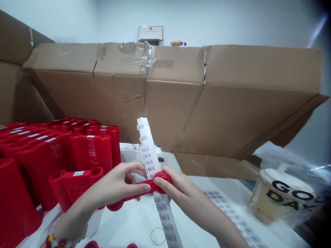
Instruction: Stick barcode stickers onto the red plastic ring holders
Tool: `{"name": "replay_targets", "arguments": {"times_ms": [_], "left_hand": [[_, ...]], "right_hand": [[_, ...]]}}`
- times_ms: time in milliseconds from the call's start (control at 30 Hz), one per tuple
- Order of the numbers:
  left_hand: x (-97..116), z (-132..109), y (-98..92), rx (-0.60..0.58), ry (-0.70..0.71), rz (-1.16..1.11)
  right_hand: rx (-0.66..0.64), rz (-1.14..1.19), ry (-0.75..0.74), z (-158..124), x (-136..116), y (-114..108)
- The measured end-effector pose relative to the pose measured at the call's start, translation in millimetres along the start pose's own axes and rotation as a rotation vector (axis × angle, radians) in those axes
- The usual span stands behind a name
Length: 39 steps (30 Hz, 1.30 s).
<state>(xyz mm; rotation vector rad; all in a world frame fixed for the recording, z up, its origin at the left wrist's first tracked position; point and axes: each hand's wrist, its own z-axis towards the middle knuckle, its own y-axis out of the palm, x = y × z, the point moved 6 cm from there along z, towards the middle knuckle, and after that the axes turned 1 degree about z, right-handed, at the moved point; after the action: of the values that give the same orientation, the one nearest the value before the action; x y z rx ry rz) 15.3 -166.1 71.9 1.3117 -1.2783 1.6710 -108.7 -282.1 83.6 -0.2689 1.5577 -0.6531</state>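
A flanged red plastic spool [134, 193] lies across a long white barcode label strip [147, 148], apparently touching it.

This looks like a packing room or small stockroom. A big cardboard carton [170, 103], its seams patched with clear tape [131, 53], stands open behind a white table [134, 222]. Rows of red plastic spools [38, 155], most with a small white label, stand close together on the table's left side. Strips of barcode labels [227, 210] lie on the tabletop, with a rubber band [154, 230] near them. A takeaway cup [278, 194] sits in a clear plastic bag [292, 155] at the right. Beyond the carton, a framed plaque [150, 33] stands against a plain white wall [232, 20].
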Motion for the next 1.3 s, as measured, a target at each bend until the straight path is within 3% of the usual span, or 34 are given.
{"name": "replay_targets", "arguments": {"times_ms": [233,367,500,833,1067,1300], "left_hand": [[7.2,2.6,-12.9,0.305,0.101,-0.296],[4.0,5.9,-13.2,0.417,0.091,-0.483],[0.9,6.3,-16.8,0.489,0.113,-0.509],[-2.4,4.5,-18.1,0.49,0.062,-0.546],[-0.1,5.0,-3.9,0.298,0.052,-0.727],[15.7,-18.2,0.8,0.296,-0.051,-0.849]], "right_hand": [[0.052,-0.062,0.009,5.1,2.2,10.4],[0.041,-0.107,0.011,6.0,-0.6,19.1],[0.035,-0.137,0.005,6.3,-2.2,22.7],[0.1,-0.218,0.014,10.2,1.8,25.8],[0.196,-0.274,-0.017,17.7,4.6,24.4],[0.285,-0.131,-0.014,20.4,18.2,-4.8]]}}
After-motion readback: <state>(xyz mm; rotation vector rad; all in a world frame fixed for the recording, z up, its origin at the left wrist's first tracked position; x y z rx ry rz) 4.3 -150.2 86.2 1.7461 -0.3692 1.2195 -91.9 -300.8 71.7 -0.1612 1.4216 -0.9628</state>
